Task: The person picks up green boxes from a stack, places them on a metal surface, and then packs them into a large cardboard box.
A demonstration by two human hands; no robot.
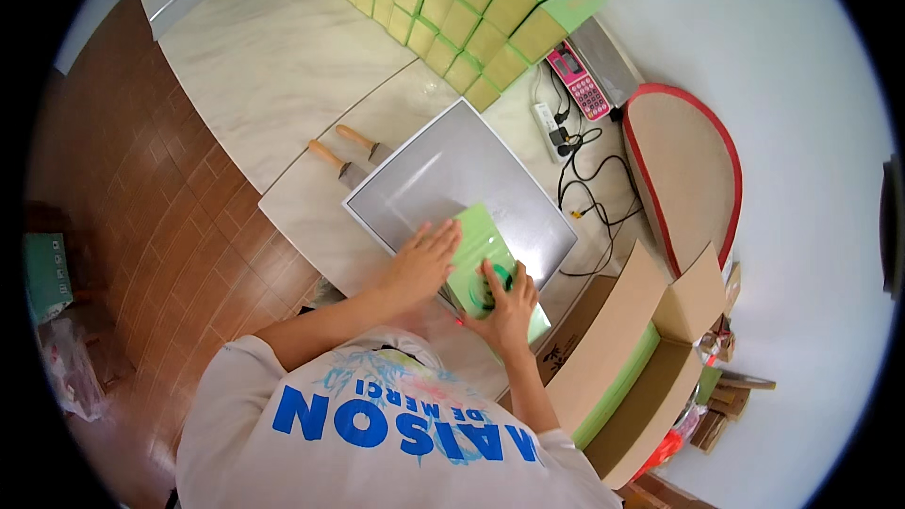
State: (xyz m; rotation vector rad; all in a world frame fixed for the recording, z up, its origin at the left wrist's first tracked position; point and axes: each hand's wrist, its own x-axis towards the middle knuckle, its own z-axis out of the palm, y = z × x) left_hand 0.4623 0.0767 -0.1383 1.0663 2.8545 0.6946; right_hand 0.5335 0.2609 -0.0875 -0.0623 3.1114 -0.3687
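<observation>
A flat green box (463,244) with a round dark-green mark and glossy highlights lies aslant over the near part of a grey metal plate (452,162) with a white rim. My left hand (428,261) rests against the box's left edge, fingers stretched forward. Over the near half of the box spreads my right hand (505,307), its thumb by the near left side and its fingers towards the right edge. Together the hands hold the box, and they cover part of its top. Two wooden-handled tools (327,153) with flat metal blades lie left of the plate.
Stacked green boxes (459,21) stand at the back of the table (283,71). At right are a pink keypad device (580,81), a power strip (548,131) with loose black cables, and a red-rimmed beige object (686,162). An open carton (636,375) holds something green.
</observation>
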